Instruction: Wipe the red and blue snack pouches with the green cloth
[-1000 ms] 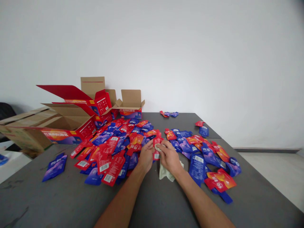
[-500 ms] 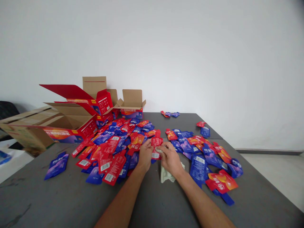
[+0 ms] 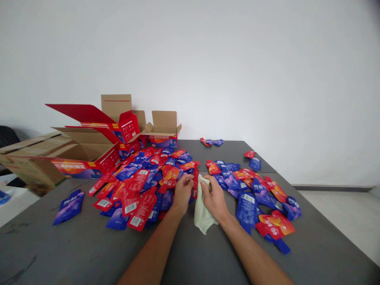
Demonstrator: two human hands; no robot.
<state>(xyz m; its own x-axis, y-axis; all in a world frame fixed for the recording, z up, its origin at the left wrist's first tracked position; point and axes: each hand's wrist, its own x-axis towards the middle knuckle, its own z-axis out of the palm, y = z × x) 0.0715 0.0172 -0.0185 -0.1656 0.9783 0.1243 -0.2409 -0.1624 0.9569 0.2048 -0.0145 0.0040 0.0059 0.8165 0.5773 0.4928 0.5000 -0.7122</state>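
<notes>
Between my hands a red pouch (image 3: 195, 183) stands nearly edge-on, gripped by the fingers of my left hand (image 3: 182, 194). My right hand (image 3: 213, 196) is closed on a pale, whitish-green cloth (image 3: 204, 215), which hangs down toward the table beside the pouch. The cloth's upper part lies close to the pouch; whether they touch I cannot tell. A big heap of red and blue pouches (image 3: 139, 180) lies just left of my left hand. To the right of my right hand is a looser spread of the same pouches (image 3: 247, 208).
Open red printed cartons (image 3: 89, 166) stand at the left behind the heap, with a smaller open carton (image 3: 163, 140) near the wall. A brown cardboard box (image 3: 35, 170) is at the far left. One blue pouch (image 3: 69, 206) lies alone on the dark table (image 3: 89, 253).
The red pouch has turned from facing me to nearly edge-on. My right hand has brought the cloth up beside it, and more of the cloth now shows hanging down.
</notes>
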